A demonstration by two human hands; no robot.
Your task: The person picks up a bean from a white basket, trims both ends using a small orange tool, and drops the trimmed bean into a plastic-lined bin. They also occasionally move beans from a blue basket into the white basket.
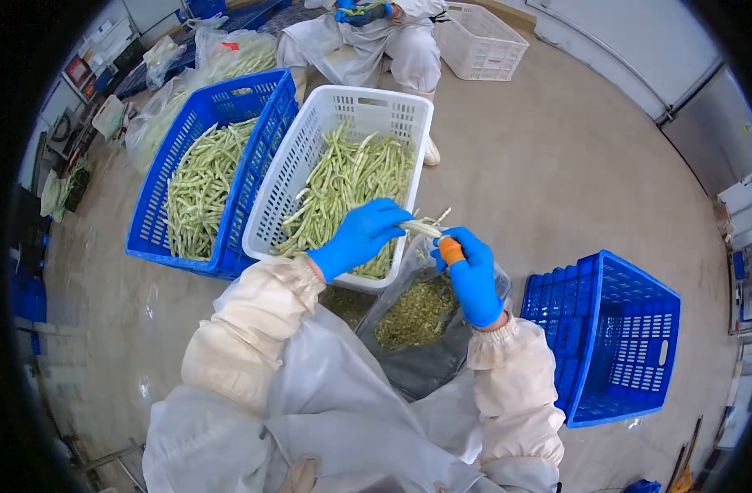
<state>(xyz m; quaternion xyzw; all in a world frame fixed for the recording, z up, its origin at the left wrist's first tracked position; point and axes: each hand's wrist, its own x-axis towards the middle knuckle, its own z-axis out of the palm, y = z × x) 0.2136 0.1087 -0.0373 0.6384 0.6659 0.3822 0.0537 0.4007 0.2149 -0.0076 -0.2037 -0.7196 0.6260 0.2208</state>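
You are working in what looks like a produce-processing room: the white crate (392,119) before you holds long green beans (355,177), more fill the blue crate (158,193) at its left, empty blue crates (561,312) stand to its right, and beyond it a gloved co-worker (335,53) wears pale protective clothing.

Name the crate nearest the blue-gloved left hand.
The white rectangular plastic crate of green beans: the left hand overlaps it; blue plastic crates and another white crate sit farther off.
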